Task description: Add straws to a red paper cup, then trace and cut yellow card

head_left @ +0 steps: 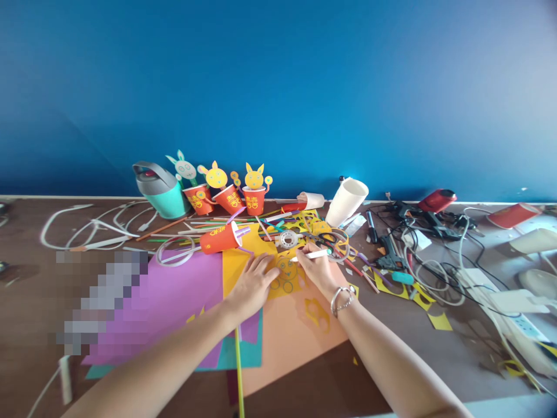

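A white marker pen is pinched in my right hand, its tip over a piece of yellow paper. A bunny face with round eyes is drawn on that paper, and circles show below it. My left hand lies flat with its fingers stretched out at the yellow paper's left edge. Beneath are a peach sheet and a purple sheet. Just beyond my hands are a white tape roll, black-handled scissors and an orange-red paper cup on its side.
Several red cups with paper bunnies stand along the blue wall beside a teal kettle-like container. A white cup stack rises behind. To the right lie glue guns, cables, a power strip and yellow scraps.
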Tool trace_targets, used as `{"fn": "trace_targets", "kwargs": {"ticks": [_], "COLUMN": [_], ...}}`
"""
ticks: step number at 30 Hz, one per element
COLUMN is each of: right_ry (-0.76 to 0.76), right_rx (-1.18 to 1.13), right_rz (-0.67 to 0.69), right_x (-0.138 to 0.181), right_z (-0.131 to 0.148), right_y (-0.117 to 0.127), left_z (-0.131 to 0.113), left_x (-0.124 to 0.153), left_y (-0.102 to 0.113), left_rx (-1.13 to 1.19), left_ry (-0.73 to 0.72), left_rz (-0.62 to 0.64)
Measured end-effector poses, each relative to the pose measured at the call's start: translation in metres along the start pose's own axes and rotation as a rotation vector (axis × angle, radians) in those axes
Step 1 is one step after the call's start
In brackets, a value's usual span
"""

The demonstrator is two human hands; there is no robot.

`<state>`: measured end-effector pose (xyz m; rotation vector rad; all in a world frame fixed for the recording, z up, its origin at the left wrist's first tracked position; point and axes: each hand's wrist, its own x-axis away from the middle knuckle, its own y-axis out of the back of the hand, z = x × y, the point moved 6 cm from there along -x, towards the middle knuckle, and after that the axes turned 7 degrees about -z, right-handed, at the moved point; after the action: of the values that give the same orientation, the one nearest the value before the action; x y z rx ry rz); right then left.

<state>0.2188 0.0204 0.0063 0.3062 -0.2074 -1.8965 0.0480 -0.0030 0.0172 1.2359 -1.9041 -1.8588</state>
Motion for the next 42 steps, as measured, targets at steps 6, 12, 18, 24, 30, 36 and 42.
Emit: {"fn": "trace_targets", "kwargs": {"ticks": [6, 12, 18, 24, 30, 36, 42], "right_ry": [0.0, 0.008, -0.011, 0.017, 0.021, -0.017, -0.038], "right_rx": [0.046, 0.044, 0.046, 0.054, -0.035, 0.018, 0.02], "right_rz": [0.014, 0.036, 0.044, 0.038, -0.048, -0.028, 0.001], "right_x": [-0.0006, -0.001, -0.0008, -0.0013, -0.0011, -0.0015, -0.0014], "right_z": [-0.0022, -0.002, -0.0042, -0.0016, -0.0003, -0.0054, -0.006], "right_y": [-0.0013, -0.0023, -0.0022, -0.0024, 0.0033, 0.0026, 0.0008], "left_z": [0.0, 0.0007, 0.0008, 0.0008, 0.0013, 0.0018, 0.0013], "left_x": [-0.0002, 0.0, -0.0001, 0.0, 0.0007, 0.0006, 0.0004], "left_y": [0.0, -0.0003, -0.0008, -0.0009, -0.0017, -0.0014, -0.0013], "left_rx": [0.007, 0.037, 0.035, 0.041, 0.037, 0.053, 0.038], "left_ry": [0.006, 0.015, 0.021, 0.021, 0.017, 0.03, 0.026], "left_rz": [-0.002, -0.008, 0.002, -0.008, -0.011, -0.007, 0.008]}}
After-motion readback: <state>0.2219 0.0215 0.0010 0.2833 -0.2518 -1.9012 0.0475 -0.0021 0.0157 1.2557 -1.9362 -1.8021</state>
